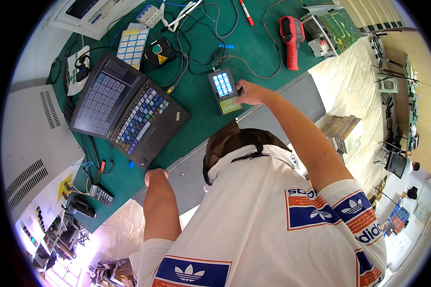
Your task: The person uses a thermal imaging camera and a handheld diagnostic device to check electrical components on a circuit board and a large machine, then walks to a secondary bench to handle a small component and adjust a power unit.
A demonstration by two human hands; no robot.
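Observation:
My right hand (249,93) grips the right side of a dark handheld device (227,103), which has a lit screen of icons and green buttons and lies near the front edge of the green table (251,62). My left hand (155,176) is at the table edge below the open black laptop (148,119); its fingers are mostly hidden, so I cannot tell what, if anything, they hold. A thin red cable runs from the top of the device across the table.
A red meter (290,40), circuit board assembly (335,28), marker (246,12), black box (158,53), cables and calculator (101,195) lie on the table. A grey cabinet (36,143) stands left. A co-worker (409,166) is at the far right, among chairs and benches.

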